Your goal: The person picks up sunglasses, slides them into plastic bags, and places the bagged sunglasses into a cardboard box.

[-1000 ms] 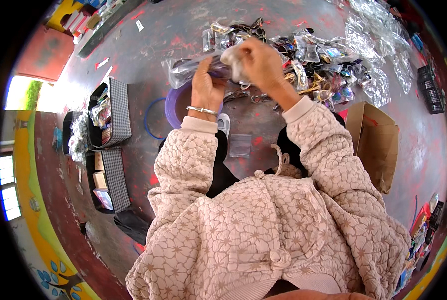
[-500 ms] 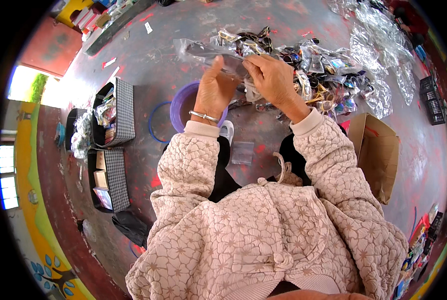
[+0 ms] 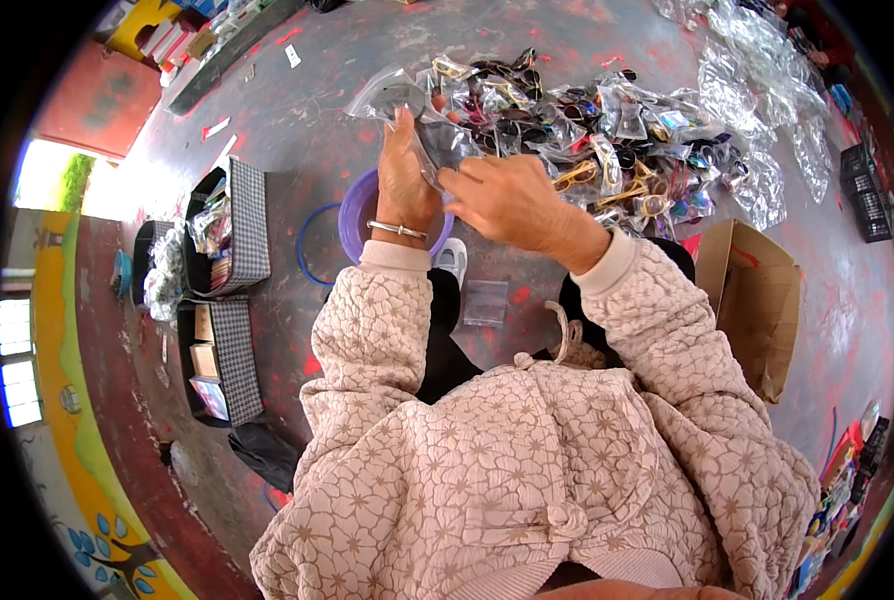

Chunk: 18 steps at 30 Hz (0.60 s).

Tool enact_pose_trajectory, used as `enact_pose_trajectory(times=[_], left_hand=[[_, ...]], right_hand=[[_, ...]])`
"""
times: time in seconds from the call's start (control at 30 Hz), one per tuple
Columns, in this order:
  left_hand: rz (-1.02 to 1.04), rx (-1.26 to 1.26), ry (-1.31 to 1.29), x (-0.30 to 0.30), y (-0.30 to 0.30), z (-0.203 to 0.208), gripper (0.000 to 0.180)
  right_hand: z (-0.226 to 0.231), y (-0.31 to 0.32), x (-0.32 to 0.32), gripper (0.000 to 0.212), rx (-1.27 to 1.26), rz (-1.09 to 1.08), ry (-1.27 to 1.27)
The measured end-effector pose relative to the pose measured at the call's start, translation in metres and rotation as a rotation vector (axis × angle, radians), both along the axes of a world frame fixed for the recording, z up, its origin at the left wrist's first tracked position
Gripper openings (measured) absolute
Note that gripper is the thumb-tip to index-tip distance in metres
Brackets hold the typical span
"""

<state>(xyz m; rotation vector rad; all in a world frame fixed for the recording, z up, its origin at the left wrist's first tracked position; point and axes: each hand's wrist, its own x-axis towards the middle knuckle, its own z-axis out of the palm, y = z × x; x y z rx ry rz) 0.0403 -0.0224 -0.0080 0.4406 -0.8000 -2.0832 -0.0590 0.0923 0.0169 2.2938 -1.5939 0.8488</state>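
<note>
My left hand (image 3: 407, 170) grips a clear plastic bag (image 3: 385, 92) with a dark lens-like item in it, thumb on top and fingertips showing at its far side. With bent fingers, my right hand (image 3: 512, 203) pinches the bag's near end. What exactly lies in the bag is hard to make out, partly covered by my fingers. Beyond both hands spreads a heap of sunglasses (image 3: 652, 203), many in clear bags. Under my left wrist stands a purple basin (image 3: 352, 222).
An open cardboard box (image 3: 752, 310) stands to my right. At left are checked fabric bins (image 3: 247, 225) with packets inside. A flat clear packet (image 3: 486, 302) lies between my feet. Loose plastic wrap (image 3: 757, 80) covers the floor far right, beside a black crate (image 3: 867, 195).
My right hand has come nearer to me and slightly left, turning its knuckles up. The bag now stands more upright beside my left thumb, its near end pulled down toward me.
</note>
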Motion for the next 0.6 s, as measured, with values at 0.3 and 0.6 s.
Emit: enact_pose_trajectory(times=[0.3,0.6], left_hand=[[-0.278,0.138,-0.079,-0.018,0.024,0.0,0.043],[-0.009,0.072,0.012,-0.003,0.002,0.005,0.058]], right_hand=[[0.02,-0.015,-0.035,0.023,-0.414,-0.246,-0.765],[-0.001,0.003,-0.035,0.017,0.413,0.058,-0.478]])
